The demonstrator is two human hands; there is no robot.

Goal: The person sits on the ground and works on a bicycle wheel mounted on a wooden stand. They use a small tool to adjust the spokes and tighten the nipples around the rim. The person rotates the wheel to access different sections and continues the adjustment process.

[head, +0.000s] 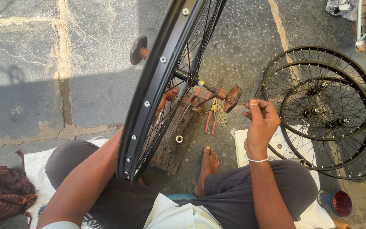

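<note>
Left arm stretched forward, left hand (169, 96) partly hidden, fingers curled. Right arm bent, forearm upright, thin white band at wrist. Right hand (260, 121) raised, fingers curled in, thumb pressed to fingertips in a pinch. 2 hands well apart.

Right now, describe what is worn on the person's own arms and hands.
Both forearms are bare, with no gloves. The right hand has a thin white band around its wrist and no rings that show. The left hand is mostly hidden behind the black metal bicycle wheel rim; a pale short sleeve edge shows.
</note>
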